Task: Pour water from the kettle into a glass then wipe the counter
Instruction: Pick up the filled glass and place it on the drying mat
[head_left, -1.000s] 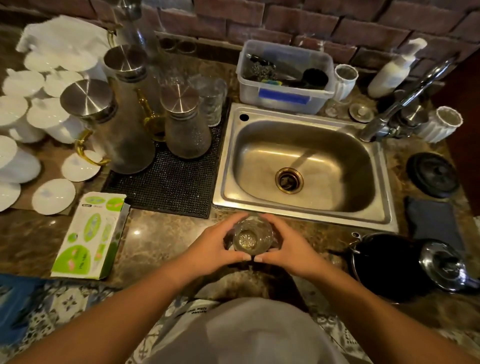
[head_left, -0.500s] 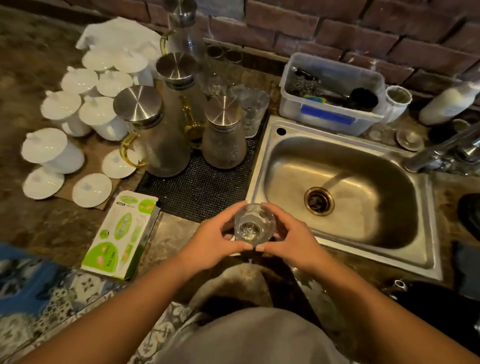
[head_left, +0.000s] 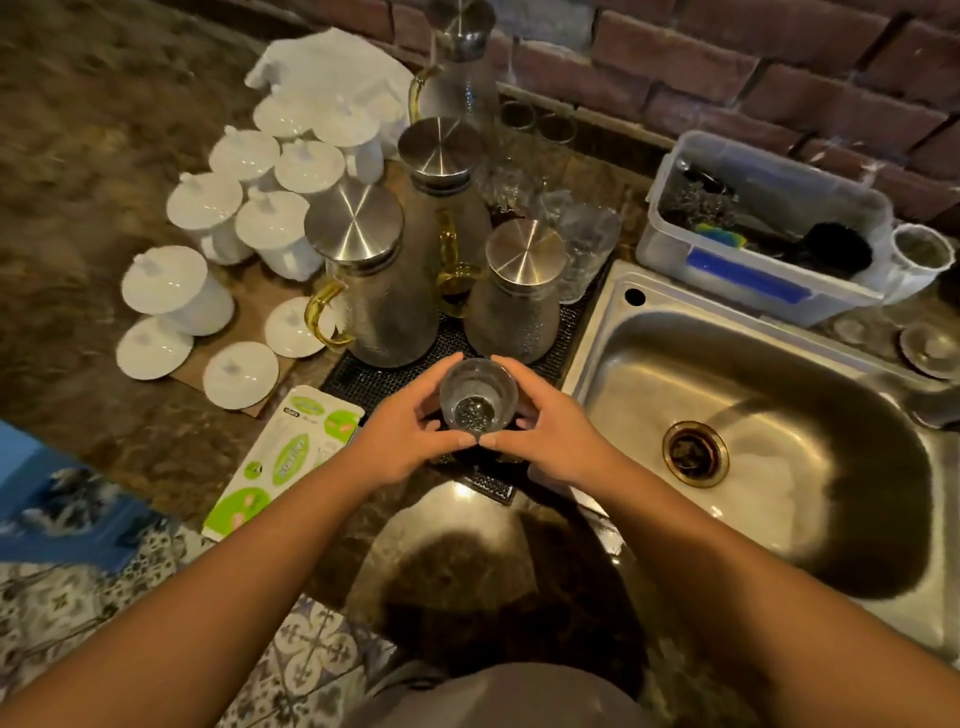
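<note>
I hold a small clear drinking glass (head_left: 478, 396) upright between both hands, my left hand (head_left: 410, 434) cupped round its left side and my right hand (head_left: 553, 431) round its right, thumbs meeting at the near side under the rim. The glass hangs over the near edge of a black ribbed rubber mat (head_left: 395, 382), between a green-and-white cardboard box (head_left: 283, 462) lying flat on the brown marbled stone counter (head_left: 119, 410) and the stainless steel sink (head_left: 810, 525). On the mat just behind the glass stand textured glass carafes with brushed steel lids (head_left: 519, 291), two of them with amber handles. Left of them sits a cluster of white lidded ceramic cups (head_left: 179, 291). Behind the sink, against the brick wall, rests a clear plastic tub (head_left: 758, 228) of utensils. No kettle shows in my view.
</note>
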